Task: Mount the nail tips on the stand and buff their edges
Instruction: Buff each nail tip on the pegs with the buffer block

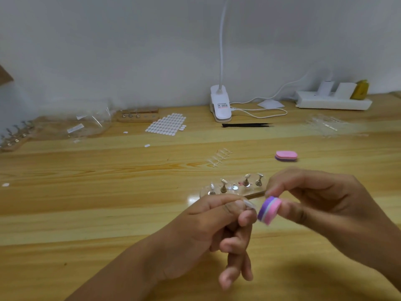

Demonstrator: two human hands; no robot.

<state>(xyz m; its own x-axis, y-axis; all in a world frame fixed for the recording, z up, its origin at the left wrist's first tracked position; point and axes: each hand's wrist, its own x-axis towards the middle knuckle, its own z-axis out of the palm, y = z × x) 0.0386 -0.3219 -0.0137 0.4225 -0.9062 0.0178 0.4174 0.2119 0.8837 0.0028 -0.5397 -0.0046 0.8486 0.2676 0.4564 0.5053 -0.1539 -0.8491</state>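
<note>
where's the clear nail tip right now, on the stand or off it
Off it. The left hand pinches the nail tip in front of the stand; the right hand holds the buffer block beside it.

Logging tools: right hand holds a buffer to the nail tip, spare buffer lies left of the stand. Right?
No: the head view shows the spare buffer right of the stand. The right hand does hold a buffer to the nail tip.

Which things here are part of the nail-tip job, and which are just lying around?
Job: left hand pinching a clear nail tip; right hand holding the pink-purple buffer; stand; loose nail tips.
Idle: spare buffer, black tweezers, clip lamp, power strip.
</note>
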